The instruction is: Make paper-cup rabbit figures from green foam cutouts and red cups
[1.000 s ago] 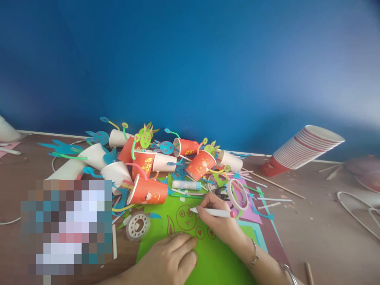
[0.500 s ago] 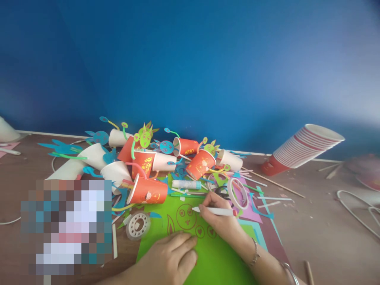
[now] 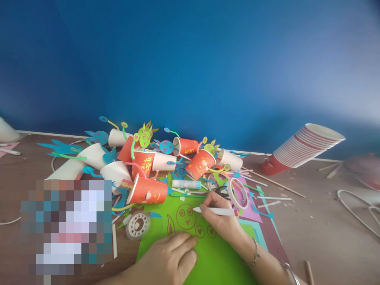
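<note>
A white marker with a red end (image 3: 221, 211) is pinched in my right hand (image 3: 218, 217), its tip at the right side of a round face (image 3: 186, 216) drawn in red on green paper (image 3: 219, 261). The face has heart eyes and a small mouth. Below it are two small circles with hearts, and a pointed ear shape is at its left. My left hand (image 3: 172, 255) lies on the paper below the drawings, fingers resting flat. A glue stick (image 3: 186, 184) lies above the face. A tape roll (image 3: 138, 225) is at the paper's left edge.
Decorated red cups (image 3: 148, 190) and white cups (image 3: 115, 174) are piled behind the paper. A white tape ring (image 3: 238, 193), straws and paper scraps lie by my right hand. A tilted cup stack (image 3: 303, 148) stands at the right, near a white cable (image 3: 353, 209).
My right hand and the marker have shifted very slightly to the right. My left hand has stayed in place.
</note>
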Motion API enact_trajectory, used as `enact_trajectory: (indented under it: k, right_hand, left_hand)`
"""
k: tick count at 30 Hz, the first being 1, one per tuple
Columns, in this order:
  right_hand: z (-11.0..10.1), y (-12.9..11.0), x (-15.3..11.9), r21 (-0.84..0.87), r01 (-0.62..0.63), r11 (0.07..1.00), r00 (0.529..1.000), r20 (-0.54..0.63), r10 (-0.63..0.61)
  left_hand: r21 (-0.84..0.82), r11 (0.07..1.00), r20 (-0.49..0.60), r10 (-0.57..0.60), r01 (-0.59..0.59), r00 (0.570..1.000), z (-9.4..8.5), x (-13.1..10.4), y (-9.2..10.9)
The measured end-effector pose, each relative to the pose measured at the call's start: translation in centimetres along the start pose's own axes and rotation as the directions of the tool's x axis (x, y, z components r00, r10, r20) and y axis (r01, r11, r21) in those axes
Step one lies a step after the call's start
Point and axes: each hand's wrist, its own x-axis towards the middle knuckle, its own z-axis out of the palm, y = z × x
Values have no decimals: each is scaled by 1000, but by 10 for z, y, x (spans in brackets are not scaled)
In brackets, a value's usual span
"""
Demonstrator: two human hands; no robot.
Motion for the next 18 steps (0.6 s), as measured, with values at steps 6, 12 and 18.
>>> enact_trajectory:
  k: [6, 12, 18]
  right_hand:
    - [1, -1, 1, -46, -27, 999, 1000, -6, 27]
    - [-1, -5, -1, 66, 130, 989, 990, -66, -126]
    - [6, -5, -2, 73, 54, 996, 995, 76, -60]
  left_hand:
    - [-1, 1000, 9, 8, -8, 1000, 0, -1, 0]
    - [6, 1000, 30, 8, -8, 1000, -1, 0, 0]
    - [15, 1000, 30, 13, -13, 999, 3, 0, -1]
